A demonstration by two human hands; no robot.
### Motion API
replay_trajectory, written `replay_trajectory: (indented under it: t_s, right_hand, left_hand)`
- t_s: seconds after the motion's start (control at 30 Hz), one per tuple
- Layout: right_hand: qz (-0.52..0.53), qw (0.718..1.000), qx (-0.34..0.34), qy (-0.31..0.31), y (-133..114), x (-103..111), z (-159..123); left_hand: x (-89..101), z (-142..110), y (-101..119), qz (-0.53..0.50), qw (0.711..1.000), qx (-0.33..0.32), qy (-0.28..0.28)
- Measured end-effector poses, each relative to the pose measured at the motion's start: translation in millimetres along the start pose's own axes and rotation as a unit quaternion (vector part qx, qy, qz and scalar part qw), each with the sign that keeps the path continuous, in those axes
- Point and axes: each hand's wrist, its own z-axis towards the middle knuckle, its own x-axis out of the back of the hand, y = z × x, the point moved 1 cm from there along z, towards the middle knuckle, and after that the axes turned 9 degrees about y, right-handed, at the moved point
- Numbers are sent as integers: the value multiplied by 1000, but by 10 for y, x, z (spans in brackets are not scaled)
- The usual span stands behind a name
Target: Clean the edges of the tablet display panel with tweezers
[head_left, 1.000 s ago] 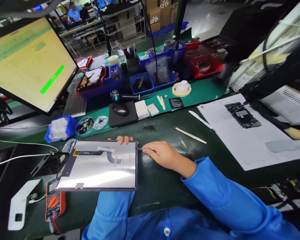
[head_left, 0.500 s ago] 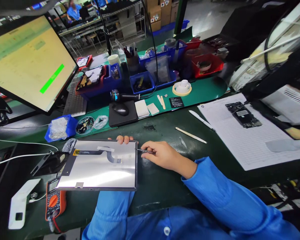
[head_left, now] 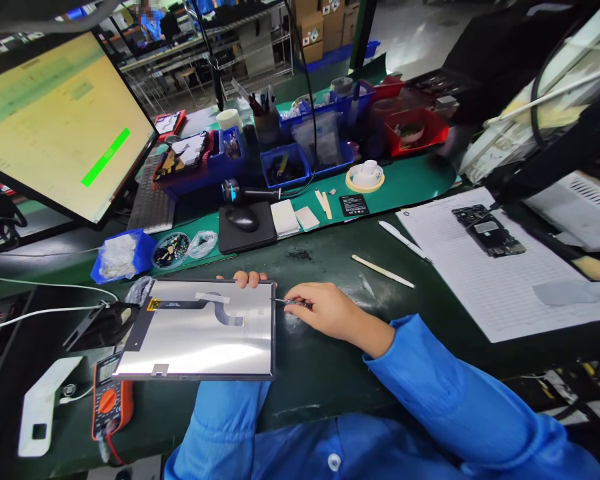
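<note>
My left hand [head_left: 249,279] is closed on a tablet display panel [head_left: 190,347]. Its fingertips curl over the far edge, and the rest of it is hidden underneath. The panel's silvery back faces up, with a dark flex cable [head_left: 183,305] taped across it. In my right hand [head_left: 327,310] is a slim, pointed metal tool [head_left: 297,304], pinched between thumb and fingers. The tool's tip meets the panel's right edge near the far corner; whether it is tweezers or a blade is too small to tell. Dark crumbs [head_left: 300,255] lie on the bench beyond the panel.
An orange multimeter [head_left: 108,403] and a white bracket-like piece [head_left: 43,407] lie at left. A cream stick [head_left: 383,271], a white pen [head_left: 404,241] and paper [head_left: 505,300] bearing a dark circuit board [head_left: 487,230] are at right. Parts bins [head_left: 285,167] line the back.
The pointed tool has turned in my right hand, so more of its shaft shows than one second ago. The panel and my left hand have barely moved.
</note>
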Motion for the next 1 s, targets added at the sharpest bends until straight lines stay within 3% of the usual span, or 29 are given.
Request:
replay_trajectory:
  t_s: [0.1,0.3,0.5,0.7,0.9,1.0]
  right_hand:
    - [-17,999,50,-6,-4,15,9]
    - [9,1000,-20,-10,-9,5,-6]
    - [-23,998,53,-11,-1,10,3]
    - [0,1000,-17,-18,-7,-4,-8]
    - [-26,998,52,-20,-4,14,-2]
    - [-11,999,26,-24,-22,18,-8]
  left_hand:
    - [-23,-26,19,12,1000,5,2]
    - [-42,-35,13,-3,1000,1,1]
    - [-60,-17,-8,7,1000,-9,26]
    - [-105,-58,13,-5,1000,3,16]
    - [-96,-37,12,29,999,-13,31]
    - [-131,-46,7,44,998,-18,49]
